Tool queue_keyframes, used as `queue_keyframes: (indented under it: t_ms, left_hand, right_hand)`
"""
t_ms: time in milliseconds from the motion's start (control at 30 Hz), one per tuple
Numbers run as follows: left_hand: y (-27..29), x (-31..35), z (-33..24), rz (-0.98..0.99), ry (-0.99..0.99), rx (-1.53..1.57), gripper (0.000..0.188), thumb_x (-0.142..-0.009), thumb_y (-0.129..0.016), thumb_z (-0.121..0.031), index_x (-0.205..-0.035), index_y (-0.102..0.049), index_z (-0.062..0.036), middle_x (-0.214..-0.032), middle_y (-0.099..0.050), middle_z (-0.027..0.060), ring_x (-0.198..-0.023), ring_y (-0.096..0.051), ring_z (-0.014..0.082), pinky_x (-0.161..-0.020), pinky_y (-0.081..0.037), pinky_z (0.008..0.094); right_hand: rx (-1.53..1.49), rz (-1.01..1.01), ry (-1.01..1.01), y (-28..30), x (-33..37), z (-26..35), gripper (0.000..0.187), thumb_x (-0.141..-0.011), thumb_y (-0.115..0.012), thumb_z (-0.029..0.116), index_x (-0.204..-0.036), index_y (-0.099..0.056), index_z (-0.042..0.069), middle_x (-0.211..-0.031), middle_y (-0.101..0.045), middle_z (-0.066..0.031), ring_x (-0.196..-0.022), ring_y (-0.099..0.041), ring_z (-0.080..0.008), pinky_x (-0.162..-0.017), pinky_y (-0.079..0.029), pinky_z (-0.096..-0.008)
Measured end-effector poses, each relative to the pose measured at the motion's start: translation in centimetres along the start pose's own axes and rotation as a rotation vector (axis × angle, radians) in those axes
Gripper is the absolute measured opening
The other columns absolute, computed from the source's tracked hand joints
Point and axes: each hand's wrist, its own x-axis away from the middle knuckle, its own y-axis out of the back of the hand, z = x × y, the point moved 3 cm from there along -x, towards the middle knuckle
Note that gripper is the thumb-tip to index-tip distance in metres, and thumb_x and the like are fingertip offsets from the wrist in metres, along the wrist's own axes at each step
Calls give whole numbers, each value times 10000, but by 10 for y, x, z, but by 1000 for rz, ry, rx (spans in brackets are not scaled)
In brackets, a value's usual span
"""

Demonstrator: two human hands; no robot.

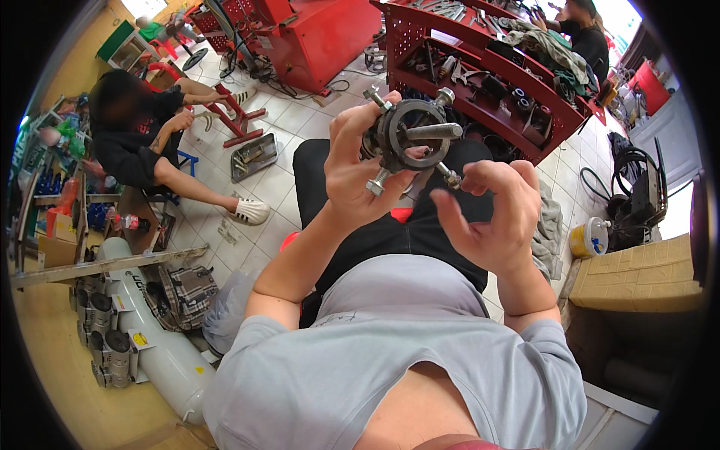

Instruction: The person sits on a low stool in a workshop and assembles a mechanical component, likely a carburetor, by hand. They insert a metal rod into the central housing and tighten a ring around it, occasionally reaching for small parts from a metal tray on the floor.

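Note:
My left hand [352,184] grips a dark round metal ring fixture [426,159] from its left side, holding it up above my lap. Several bolts stick out around its rim. A pale metal shaft [439,132] points out of its middle toward the right. Close to the lower right bolt [451,178] is my right hand [501,217], its index finger bent beside the bolt head and its thumb apart below. Nothing shows between that thumb and finger; whether the fingertip touches the bolt I cannot tell.
Ahead stands a red tool cart [487,82] loaded with tools and parts. A metal tray [255,156] lies on the tiled floor, near a seated person [131,135]. Another person [589,41] is beyond the cart. A white cylinder tank [161,352] lies at left; a bucket [589,238] stands at right.

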Motion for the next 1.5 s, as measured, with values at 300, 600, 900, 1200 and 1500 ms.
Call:
queue_keyframes:
  t_ms: [300, 600, 900, 1200, 1500]
  left_hand:
    - [-1, 1, -1, -10, 119, 19, 212, -702, -797, -165, -880, -753, -58, -1225, -572, 264, -1012, -568, 329, -859, -436, 376]
    - [-4, 2, 6, 3, 31, -31, 232, -686, -836, -101, -821, -665, -20, -1209, -568, 292, -1012, -580, 360, -844, -457, 396]
    - [-10, 6, 13, -12, 166, -17, 180, -626, -839, -70, -754, -726, -11, -1200, -589, 246, -960, -581, 306, -798, -462, 353]
    - [-12, 10, 12, -6, 249, 5, 194, -631, -839, -63, -765, -709, -12, -1209, -580, 253, -979, -578, 325, -807, -459, 373]
    - [-10, 8, 12, 35, 79, -19, 217, -636, -849, -78, -788, -706, -20, -1220, -571, 271, -999, -577, 333, -821, -464, 373]
  right_hand:
    - [49, 44, 38, 0, 0, -3, 174, -763, -742, 131, -822, -591, 68, -632, -557, -5, -525, -517, -181, -560, -313, -324]
    - [81, 78, 11, -8, 5, -14, 231, -772, -746, 217, -888, -595, 88, -654, -572, -4, -547, -536, -170, -574, -333, -316]
    - [102, 81, 37, -17, 6, -25, 181, -794, -725, 196, -883, -603, 97, -652, -592, 0, -571, -575, -176, -580, -350, -310]
    - [83, 63, -29, -18, 6, -25, 225, -789, -741, 245, -837, -576, 100, -612, -563, 15, -510, -543, -155, -561, -330, -302]
    - [4, 45, -51, -15, 3, -18, 211, -798, -734, 233, -847, -584, 93, -586, -558, 17, -494, -532, -152, -553, -328, -298]
